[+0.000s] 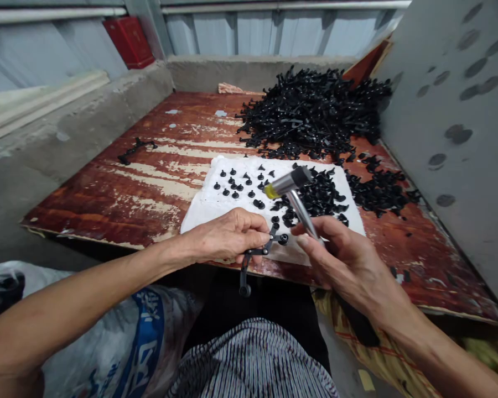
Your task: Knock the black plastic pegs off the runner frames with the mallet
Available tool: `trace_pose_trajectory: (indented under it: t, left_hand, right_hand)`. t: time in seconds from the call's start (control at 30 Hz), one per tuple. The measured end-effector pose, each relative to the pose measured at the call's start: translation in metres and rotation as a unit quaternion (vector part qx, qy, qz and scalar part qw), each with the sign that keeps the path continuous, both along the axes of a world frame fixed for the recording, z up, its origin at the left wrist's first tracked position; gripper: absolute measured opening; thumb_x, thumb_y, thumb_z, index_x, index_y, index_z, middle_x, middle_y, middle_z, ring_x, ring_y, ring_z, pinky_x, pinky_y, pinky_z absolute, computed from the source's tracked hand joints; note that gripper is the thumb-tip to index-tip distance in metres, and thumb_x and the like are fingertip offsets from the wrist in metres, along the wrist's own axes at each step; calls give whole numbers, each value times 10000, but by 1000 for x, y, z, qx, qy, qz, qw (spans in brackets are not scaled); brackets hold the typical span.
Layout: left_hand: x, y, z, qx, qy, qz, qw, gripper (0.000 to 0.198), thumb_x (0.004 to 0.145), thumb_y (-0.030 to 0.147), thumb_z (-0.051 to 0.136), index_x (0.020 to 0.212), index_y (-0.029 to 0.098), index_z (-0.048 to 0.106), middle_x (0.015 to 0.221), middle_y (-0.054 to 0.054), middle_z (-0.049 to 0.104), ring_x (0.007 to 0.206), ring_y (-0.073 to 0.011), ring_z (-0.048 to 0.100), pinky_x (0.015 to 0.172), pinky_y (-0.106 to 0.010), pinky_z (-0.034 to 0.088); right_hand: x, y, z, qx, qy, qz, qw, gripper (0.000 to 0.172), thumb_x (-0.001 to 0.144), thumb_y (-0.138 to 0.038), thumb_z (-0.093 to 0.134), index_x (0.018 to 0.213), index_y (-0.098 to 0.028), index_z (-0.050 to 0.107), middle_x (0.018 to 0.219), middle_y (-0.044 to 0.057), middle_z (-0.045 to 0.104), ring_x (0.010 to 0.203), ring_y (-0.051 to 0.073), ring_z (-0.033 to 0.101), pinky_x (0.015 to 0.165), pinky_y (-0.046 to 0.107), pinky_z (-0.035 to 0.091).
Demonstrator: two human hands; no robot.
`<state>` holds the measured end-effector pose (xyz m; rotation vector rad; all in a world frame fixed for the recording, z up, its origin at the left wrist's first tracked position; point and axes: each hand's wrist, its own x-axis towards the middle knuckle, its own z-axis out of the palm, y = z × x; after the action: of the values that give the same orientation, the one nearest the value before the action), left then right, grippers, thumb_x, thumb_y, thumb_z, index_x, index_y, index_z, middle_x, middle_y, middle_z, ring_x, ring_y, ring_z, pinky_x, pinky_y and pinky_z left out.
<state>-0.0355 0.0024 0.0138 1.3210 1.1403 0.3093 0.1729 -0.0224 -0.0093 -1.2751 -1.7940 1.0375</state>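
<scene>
My left hand is closed round a black jointed bracket with round ends, near the front edge of the table. In my right hand is a small hammer, gripped by its metal handle. Its head has a yellow face on the left and a black one on the right, and it is raised above the white cloth. On the cloth, several small black suction-cup-shaped pieces stand spaced apart. A denser heap of the same pieces lies partly behind the hammer.
A large pile of black parts fills the back right of the worn red table. More small black pieces lie right of the cloth. One black linked part rests at left. A spotted grey panel borders the right side.
</scene>
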Motion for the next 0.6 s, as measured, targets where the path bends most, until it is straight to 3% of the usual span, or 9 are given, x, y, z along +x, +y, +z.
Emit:
trace_pose_trajectory:
  t: [0.13,0.2,0.27,0.37,0.43,0.53,0.6]
  left_hand:
    - [9,-1,5,59,28,-89,994,156,843,248,530,759,145,612,601,17,571,477,-63,465,452,-158,340]
    - [8,-1,5,112,51,-84,989,156,834,265,553,752,150,619,615,17,567,527,-79,491,485,-171,360]
    - [3,-1,4,184,74,-5,980,152,797,310,631,830,162,630,715,3,607,626,-103,542,545,-184,405]
    - [-5,-3,1,248,52,198,947,430,703,385,760,1040,179,590,1003,-55,645,883,-160,606,686,-220,482]
    - [-6,-6,1,181,-13,255,950,506,693,426,778,1071,169,561,1065,-86,643,933,-183,623,705,-251,513]
    - [0,-10,2,1,-93,216,972,404,708,407,774,943,141,582,951,-84,665,798,-178,659,601,-264,534]
    - [7,-9,3,-48,-104,199,973,316,714,345,773,861,134,589,827,-54,659,669,-146,647,505,-235,510]
  right_hand:
    - [-9,17,3,-85,78,71,991,195,793,-358,662,741,-206,551,557,-68,472,426,66,385,369,194,322]
    - [-10,20,3,-141,118,73,980,214,785,-367,671,742,-211,533,490,-97,431,358,54,340,324,186,280]
    - [-10,19,3,-184,172,42,967,236,784,-389,676,761,-219,513,441,-117,408,312,56,329,294,182,274]
    - [-12,16,4,-204,252,-26,946,280,750,-397,717,779,-225,498,424,-130,407,300,56,343,279,173,308]
    - [-14,16,3,-203,287,-57,934,305,720,-382,746,770,-225,489,423,-136,403,304,52,352,277,165,326]
    - [-20,14,1,-195,306,-69,929,312,703,-373,761,756,-217,495,416,-134,410,311,47,350,274,156,334]
    - [-24,11,-1,-192,303,-55,932,305,713,-384,755,763,-211,508,406,-131,411,314,45,340,278,153,336]
